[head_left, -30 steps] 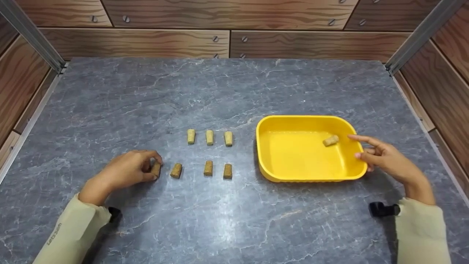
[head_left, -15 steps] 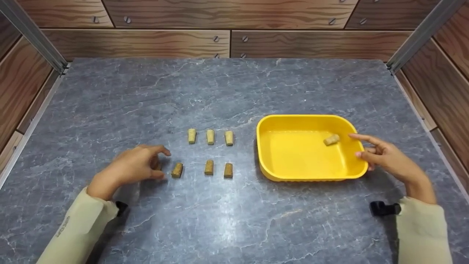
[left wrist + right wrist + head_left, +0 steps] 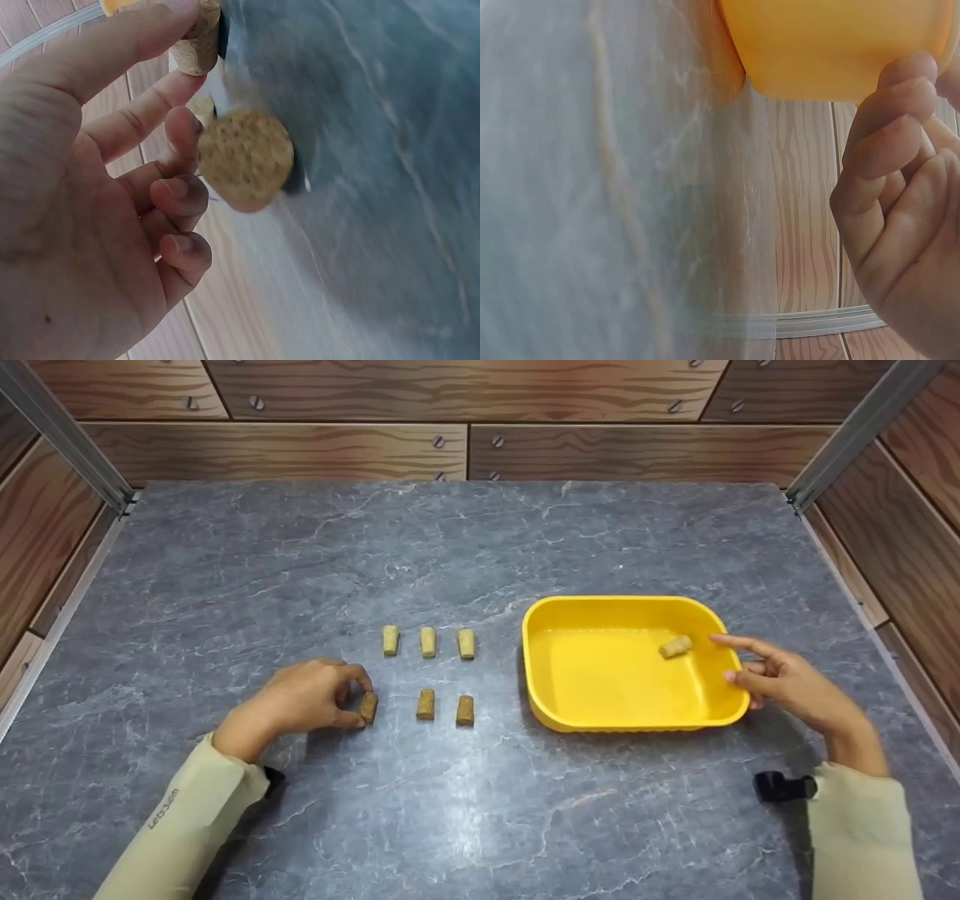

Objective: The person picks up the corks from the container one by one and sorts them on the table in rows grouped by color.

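My left hand (image 3: 304, 701) pinches a dark cork (image 3: 367, 708) between thumb and index finger. In the left wrist view that cork (image 3: 196, 49) touches both fingertips, while a second dark cork (image 3: 247, 159) lies beside the loosely bent other fingers; my hand hides this one in the head view. To the right lie two more dark corks (image 3: 425, 704) in the same row. My right hand (image 3: 791, 682) holds the right end of a yellow tub (image 3: 544, 714), thumb and index finger over its rim, the other fingers curled outside. One pale cork (image 3: 675, 646) lies inside the tub.
Behind the dark row, three pale corks (image 3: 427, 642) lie side by side on the grey marbled tabletop (image 3: 480, 547). Wood-patterned panels (image 3: 277, 450) enclose the back and sides, with metal posts (image 3: 862, 435) at the back corners.
My left hand has let go of the leftmost dark cork and moved right to the neighbouring one, which it now pinches. My right hand and the tub have stayed in place.
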Available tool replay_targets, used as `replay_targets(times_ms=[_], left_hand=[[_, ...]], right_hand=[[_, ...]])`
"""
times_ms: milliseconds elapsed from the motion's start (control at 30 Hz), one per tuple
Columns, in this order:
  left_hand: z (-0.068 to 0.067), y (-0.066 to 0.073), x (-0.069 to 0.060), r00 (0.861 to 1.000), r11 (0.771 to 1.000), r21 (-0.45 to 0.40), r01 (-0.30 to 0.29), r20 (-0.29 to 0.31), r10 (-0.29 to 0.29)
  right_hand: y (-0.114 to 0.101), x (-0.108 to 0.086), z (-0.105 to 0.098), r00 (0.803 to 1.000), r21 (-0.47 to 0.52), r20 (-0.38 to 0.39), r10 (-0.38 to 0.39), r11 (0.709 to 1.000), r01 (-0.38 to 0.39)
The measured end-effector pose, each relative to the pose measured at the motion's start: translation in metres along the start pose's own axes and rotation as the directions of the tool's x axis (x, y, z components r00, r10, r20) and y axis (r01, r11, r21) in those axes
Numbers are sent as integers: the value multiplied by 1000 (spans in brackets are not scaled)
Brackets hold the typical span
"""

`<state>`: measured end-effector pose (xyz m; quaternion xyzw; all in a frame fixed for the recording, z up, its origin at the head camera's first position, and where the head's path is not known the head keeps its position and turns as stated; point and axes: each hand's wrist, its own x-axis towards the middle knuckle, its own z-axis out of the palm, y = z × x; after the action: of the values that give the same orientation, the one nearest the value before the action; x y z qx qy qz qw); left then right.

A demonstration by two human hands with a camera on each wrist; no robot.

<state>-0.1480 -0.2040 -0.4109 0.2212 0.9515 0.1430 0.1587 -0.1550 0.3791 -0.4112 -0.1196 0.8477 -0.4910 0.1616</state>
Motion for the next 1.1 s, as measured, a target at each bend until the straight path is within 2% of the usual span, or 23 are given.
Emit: replay_targets(times_ms=[200, 433, 533, 667, 833, 1100], left_hand=[[2, 6, 6, 1000, 1000, -8, -13, -2, 13], [3, 7, 8, 1000, 1000, -4, 15, 13, -15], [-3, 10, 10, 1000, 1000, -1, 14, 11, -14], [-17, 18, 14, 999, 1000, 17, -5, -40, 6], [-41, 39, 26, 995, 998, 52, -39, -94, 44], [-77, 91, 53, 984, 987, 108, -120, -122, 133]], right_hand=[[0, 0, 1, 1000, -11, -4, -5, 1000, 5], [1, 1, 1, 1000, -11, 2, -3, 1000, 3], [1, 1, 0, 1000, -14, -1, -1, 1000, 1], [1, 0, -1, 1000, -14, -5, 3, 1000, -3], [1, 0, -2, 1000, -14, -4, 7, 1000, -7], [0, 1, -2, 1000, -29, -11, 21, 999, -22]])
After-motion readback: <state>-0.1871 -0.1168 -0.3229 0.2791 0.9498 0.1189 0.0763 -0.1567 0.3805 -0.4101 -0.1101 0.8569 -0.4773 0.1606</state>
